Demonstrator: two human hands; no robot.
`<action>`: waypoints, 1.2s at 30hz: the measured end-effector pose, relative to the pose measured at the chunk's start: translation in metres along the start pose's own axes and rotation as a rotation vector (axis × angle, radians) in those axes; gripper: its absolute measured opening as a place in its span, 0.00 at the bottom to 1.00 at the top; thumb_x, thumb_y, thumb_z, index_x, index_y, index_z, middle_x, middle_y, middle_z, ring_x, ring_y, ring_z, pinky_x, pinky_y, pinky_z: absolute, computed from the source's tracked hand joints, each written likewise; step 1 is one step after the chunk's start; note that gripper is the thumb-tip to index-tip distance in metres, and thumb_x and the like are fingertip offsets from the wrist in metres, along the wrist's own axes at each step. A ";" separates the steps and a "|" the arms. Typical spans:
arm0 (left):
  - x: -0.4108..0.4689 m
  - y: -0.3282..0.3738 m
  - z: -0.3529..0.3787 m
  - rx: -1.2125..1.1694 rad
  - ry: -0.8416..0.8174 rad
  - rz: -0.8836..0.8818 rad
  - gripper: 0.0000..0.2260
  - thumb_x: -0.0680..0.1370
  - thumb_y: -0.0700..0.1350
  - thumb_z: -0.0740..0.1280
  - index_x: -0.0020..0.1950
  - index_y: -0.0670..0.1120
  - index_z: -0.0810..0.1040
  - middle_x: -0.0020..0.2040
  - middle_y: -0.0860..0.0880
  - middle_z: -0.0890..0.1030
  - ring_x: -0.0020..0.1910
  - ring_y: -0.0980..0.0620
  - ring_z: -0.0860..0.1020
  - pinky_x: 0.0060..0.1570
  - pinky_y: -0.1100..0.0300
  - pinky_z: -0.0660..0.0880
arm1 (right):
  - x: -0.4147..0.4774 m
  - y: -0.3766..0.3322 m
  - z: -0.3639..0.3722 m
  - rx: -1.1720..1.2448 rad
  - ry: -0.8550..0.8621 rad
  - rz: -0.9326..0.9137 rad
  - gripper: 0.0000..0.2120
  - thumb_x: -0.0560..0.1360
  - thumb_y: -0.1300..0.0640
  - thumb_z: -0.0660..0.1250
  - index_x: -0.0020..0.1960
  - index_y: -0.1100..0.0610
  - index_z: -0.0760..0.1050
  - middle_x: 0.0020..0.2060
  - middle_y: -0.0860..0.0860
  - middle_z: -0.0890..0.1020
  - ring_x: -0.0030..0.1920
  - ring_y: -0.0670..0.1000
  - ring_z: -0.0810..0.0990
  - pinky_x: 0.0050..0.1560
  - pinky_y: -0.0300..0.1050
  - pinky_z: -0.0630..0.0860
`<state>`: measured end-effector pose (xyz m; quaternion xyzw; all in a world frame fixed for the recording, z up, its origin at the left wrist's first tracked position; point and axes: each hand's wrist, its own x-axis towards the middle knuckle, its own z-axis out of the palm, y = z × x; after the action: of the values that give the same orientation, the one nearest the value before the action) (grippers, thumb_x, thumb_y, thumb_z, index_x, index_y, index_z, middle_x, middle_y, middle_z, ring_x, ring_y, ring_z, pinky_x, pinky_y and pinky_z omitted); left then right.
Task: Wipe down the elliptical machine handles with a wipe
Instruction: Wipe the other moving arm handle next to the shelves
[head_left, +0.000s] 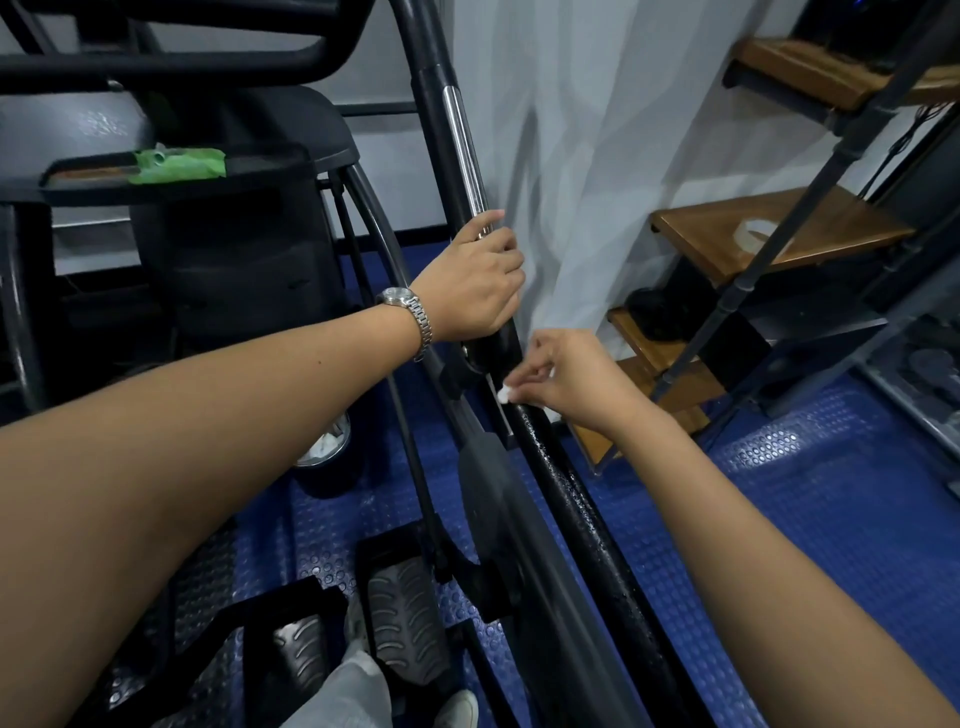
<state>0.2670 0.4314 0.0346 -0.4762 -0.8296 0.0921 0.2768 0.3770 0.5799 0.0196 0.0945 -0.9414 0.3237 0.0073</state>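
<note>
The wipe (504, 395) is seen as a small white wad, pinched between the thumb and fingertips of the right hand (566, 382) and held against the black elliptical handle (431, 78) just below the left hand (470, 283). The left hand is wrapped firmly round the same bar, at the lower end of its chrome sensor strip (460, 145). The wipe is judged to be light, soft and limp, probably damp, so it is best folded round the tube and clamped by the whole palm rather than by the fingertips alone. The handle is judged to be rigid and heavy, and, being part of a pivoting arm, it may swing unless it is steadied, as the left hand's grip appears to do. Beads of moisture are visible on the lower bar (587, 499), so that stretch is likely to be slippery and a bare hand is better placed on the dry section above. No brand name or lettering can be read anywhere: a pale strip beside the wipe may be a label, but nothing on it is legible, and the dial of the wristwatch (408, 301) is too small to be made out.
</note>
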 end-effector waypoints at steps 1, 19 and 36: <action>0.000 0.000 0.000 0.002 -0.007 0.002 0.18 0.77 0.48 0.53 0.39 0.43 0.78 0.37 0.48 0.77 0.48 0.45 0.75 0.70 0.48 0.52 | 0.003 -0.003 0.003 -0.015 0.050 -0.013 0.07 0.66 0.54 0.78 0.43 0.54 0.85 0.35 0.45 0.74 0.37 0.47 0.77 0.42 0.43 0.75; 0.000 -0.002 0.004 0.012 0.064 0.044 0.17 0.78 0.46 0.53 0.35 0.42 0.76 0.33 0.47 0.74 0.42 0.45 0.73 0.68 0.49 0.54 | -0.001 -0.021 0.026 -0.369 0.037 -0.044 0.07 0.74 0.55 0.69 0.49 0.54 0.84 0.44 0.52 0.74 0.44 0.56 0.77 0.45 0.50 0.75; 0.000 -0.001 0.002 0.033 0.062 0.044 0.17 0.77 0.46 0.54 0.34 0.42 0.76 0.33 0.47 0.74 0.42 0.44 0.73 0.67 0.48 0.56 | -0.002 -0.021 0.009 -0.368 -0.049 -0.055 0.09 0.71 0.51 0.73 0.49 0.54 0.84 0.40 0.45 0.70 0.45 0.52 0.77 0.45 0.46 0.73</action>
<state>0.2649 0.4315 0.0334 -0.4921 -0.8084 0.0972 0.3080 0.3828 0.5587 0.0254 0.1249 -0.9817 0.1434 0.0103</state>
